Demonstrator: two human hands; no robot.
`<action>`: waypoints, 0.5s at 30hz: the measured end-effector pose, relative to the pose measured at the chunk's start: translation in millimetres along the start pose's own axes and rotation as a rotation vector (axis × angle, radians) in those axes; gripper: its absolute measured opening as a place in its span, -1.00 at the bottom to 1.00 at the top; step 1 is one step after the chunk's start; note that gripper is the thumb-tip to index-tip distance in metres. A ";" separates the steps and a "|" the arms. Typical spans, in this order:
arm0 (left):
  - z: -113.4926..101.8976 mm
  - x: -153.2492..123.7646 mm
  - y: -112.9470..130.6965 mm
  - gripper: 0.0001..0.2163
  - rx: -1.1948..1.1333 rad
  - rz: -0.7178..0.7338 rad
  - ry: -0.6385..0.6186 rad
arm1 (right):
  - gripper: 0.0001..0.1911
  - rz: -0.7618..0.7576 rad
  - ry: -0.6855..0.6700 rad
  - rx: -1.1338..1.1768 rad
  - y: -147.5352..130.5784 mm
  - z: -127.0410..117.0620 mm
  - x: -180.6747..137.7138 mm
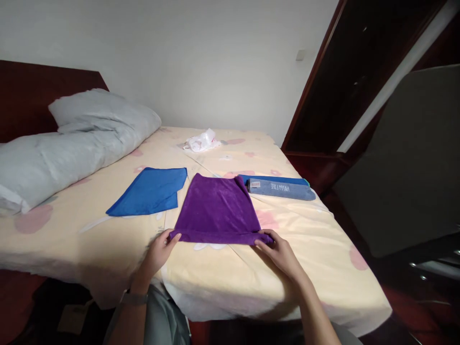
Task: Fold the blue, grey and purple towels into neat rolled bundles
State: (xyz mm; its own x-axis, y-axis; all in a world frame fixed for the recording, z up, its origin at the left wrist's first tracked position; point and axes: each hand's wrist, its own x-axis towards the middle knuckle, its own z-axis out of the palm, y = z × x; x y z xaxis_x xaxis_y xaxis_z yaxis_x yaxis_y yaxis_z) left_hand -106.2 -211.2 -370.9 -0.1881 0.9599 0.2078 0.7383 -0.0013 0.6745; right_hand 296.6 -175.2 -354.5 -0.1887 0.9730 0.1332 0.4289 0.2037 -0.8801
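A purple towel [219, 206] lies spread on the bed in front of me, its near edge folded over in a narrow strip. My left hand [160, 250] pinches the left end of that strip between thumb and fingers. At the strip's right end, my right hand [278, 250] grips the cloth the same way. A blue cloth [149, 191] lies flat to the left of the towel, one corner uneven. Just right of the towel sit a folded grey-blue towel [287, 189] with white lettering and a label, and a folded blue cloth [276, 179] behind it.
The bed [316, 268] has a cream sheet with pink shapes. A crumpled white plastic bag [203, 141] rests toward the back. A grey quilt [93, 129] is heaped at the left by the dark headboard [46, 91]. Dark wooden furniture [334, 86] stands at the right.
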 end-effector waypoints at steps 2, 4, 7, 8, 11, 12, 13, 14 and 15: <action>2.4 2.3 0.6 -0.64 0.024 0.005 0.005 | -0.61 -0.070 -0.048 -0.006 4.2 -1.9 -0.1; 4.3 6.2 2.0 -0.64 0.031 0.008 0.020 | -0.70 -0.108 -0.044 -0.013 7.3 -2.8 0.5; 7.8 15.9 5.3 -0.63 0.033 -0.008 0.051 | -0.72 -0.065 0.025 0.039 9.3 -0.8 4.6; 9.5 19.5 6.7 -0.63 0.041 -0.012 0.065 | -0.69 -0.039 0.047 0.072 9.7 0.7 7.0; 16.3 28.8 12.1 -0.66 0.136 -0.021 0.117 | -0.63 0.021 0.097 0.130 12.5 6.1 16.4; 18.7 30.6 14.3 -0.68 0.185 -0.021 0.128 | -0.62 0.034 0.114 0.125 14.1 7.8 19.9; 20.8 31.6 16.8 -0.69 0.232 -0.019 0.140 | -0.61 0.045 0.130 0.111 15.7 9.3 23.1; 22.5 31.9 19.5 -0.70 0.271 -0.016 0.153 | -0.61 0.054 0.145 0.095 17.1 10.3 25.8; 23.4 31.3 22.3 -0.70 0.299 -0.014 0.166 | -0.60 0.063 0.158 0.082 17.8 10.7 27.9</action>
State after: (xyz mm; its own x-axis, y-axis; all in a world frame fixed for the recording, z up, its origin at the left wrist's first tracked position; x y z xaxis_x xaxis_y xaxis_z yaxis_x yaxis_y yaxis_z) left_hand -80.4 -174.6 -365.9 -0.2842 0.9006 0.3288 0.8874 0.1172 0.4459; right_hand 289.6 -145.6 -371.4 -0.0201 0.9898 0.1414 0.3612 0.1390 -0.9221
